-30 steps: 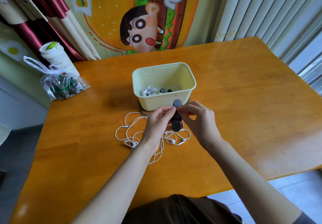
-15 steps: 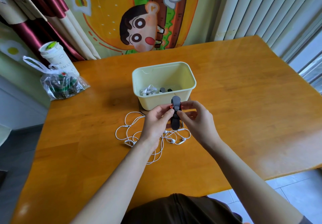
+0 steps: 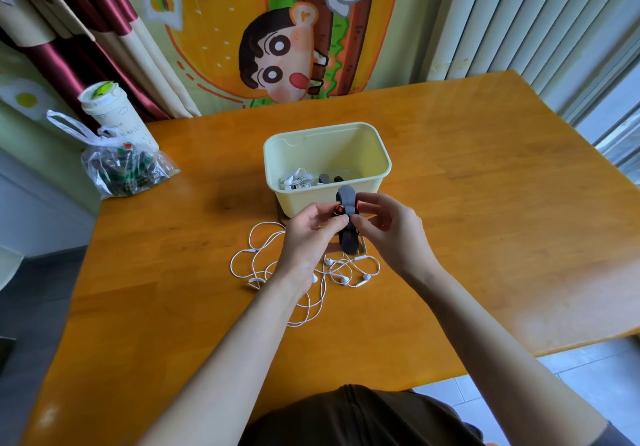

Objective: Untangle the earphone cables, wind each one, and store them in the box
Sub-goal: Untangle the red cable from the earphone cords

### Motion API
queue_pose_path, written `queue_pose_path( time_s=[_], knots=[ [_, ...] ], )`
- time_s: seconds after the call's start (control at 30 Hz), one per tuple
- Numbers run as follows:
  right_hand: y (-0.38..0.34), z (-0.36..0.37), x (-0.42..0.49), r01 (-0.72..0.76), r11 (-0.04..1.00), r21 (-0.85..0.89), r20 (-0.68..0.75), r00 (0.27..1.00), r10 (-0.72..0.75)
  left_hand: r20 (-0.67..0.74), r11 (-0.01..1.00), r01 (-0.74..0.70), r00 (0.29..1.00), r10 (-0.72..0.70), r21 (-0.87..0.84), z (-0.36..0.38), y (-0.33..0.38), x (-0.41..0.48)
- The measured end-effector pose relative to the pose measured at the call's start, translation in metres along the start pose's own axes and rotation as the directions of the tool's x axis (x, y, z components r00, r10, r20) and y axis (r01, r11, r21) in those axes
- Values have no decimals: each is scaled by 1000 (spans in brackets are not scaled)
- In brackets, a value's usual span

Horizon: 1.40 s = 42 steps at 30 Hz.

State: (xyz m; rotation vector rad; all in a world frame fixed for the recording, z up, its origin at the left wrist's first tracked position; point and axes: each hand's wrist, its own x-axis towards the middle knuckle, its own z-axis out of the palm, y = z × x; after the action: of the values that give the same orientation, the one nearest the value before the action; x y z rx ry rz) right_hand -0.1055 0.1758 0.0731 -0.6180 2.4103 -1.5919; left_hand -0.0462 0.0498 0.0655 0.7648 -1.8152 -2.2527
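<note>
A pale yellow box (image 3: 375,156) stands mid-table with a wound white earphone bundle (image 3: 295,180) and dark straps inside. Just in front of it, above the table, my left hand (image 3: 311,234) and my right hand (image 3: 388,227) both pinch a small red earphone bundle with a dark grey strap (image 3: 347,227) wrapped over it; the strap's ends stick up and hang down between my fingers. Below my hands, loose tangled white earphones (image 3: 277,265) lie spread on the wood, partly hidden by my left wrist.
A clear plastic bag (image 3: 121,168) with dark contents and a white lidded cup (image 3: 110,113) sit at the table's far left corner. The orange wooden table (image 3: 485,220) ends close on the right, and near me at the bottom.
Both hands lifted the strapped bundle slightly toward the box and parted a little, so the red earphone piece under the grey strap now shows.
</note>
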Motion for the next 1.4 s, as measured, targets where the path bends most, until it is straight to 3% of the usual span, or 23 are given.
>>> queue_pose_path(
  time_s=[0.3,0.87,1.4],
  knots=[
    [4,-4,2,9,999,-32,59,998,-7,-5,998,36,999,-36,-43,-3,-2,-1],
    [-4,0,0,27,998,-57,6,1000,-27,-33,999,1,999,-2,-34,-3,0,-1],
    [-7,2,-2,73,992,-100,18,997,-71,26,998,-13,1000,15,-64,-11,1,-1]
  ],
)
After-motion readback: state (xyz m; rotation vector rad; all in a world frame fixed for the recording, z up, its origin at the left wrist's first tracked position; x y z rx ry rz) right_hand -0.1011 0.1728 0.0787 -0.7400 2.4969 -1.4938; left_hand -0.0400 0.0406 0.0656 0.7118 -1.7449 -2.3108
